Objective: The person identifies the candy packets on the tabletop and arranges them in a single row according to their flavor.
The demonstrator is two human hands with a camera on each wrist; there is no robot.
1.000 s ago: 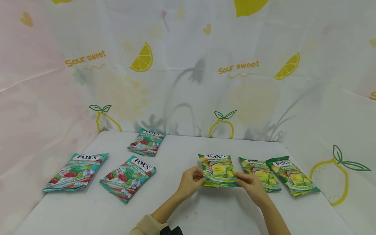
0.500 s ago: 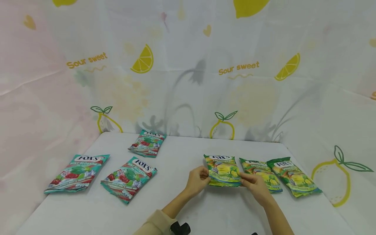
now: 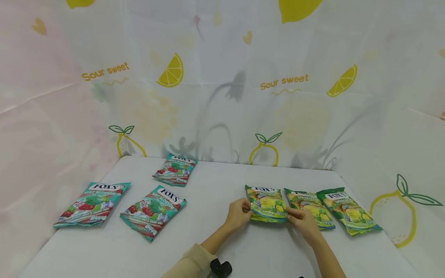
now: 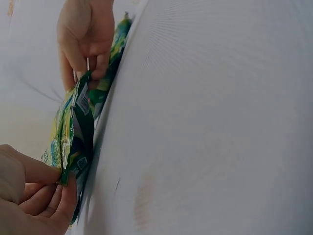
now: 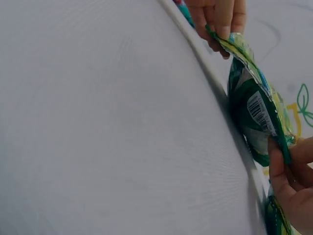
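Observation:
Both hands hold one green-yellow candy packet (image 3: 267, 204) by its lower side corners, right of the middle of the table. My left hand (image 3: 239, 213) pinches its left corner between thumb and fingers, and my right hand (image 3: 304, 223) pinches the right one. In the left wrist view the packet (image 4: 68, 129) is seen edge-on, with the left hand (image 4: 36, 191) at its near corner. The right wrist view shows its dark green back with a barcode (image 5: 259, 110), and the right hand (image 5: 296, 178) gripping the near corner.
Two more green-yellow packets lie to the right, one close beside the right hand (image 3: 311, 210) and one further right (image 3: 349, 211). Three teal-red packets lie at the left (image 3: 93, 204), nearer the middle (image 3: 153, 212) and at the back (image 3: 175, 170). A printed cloth hangs behind the white table (image 3: 104, 255).
Both hands have moved a little to the right with the held packet, closer to the neighbouring green-yellow packet. The grip looks the same, and the other packets keep their places.

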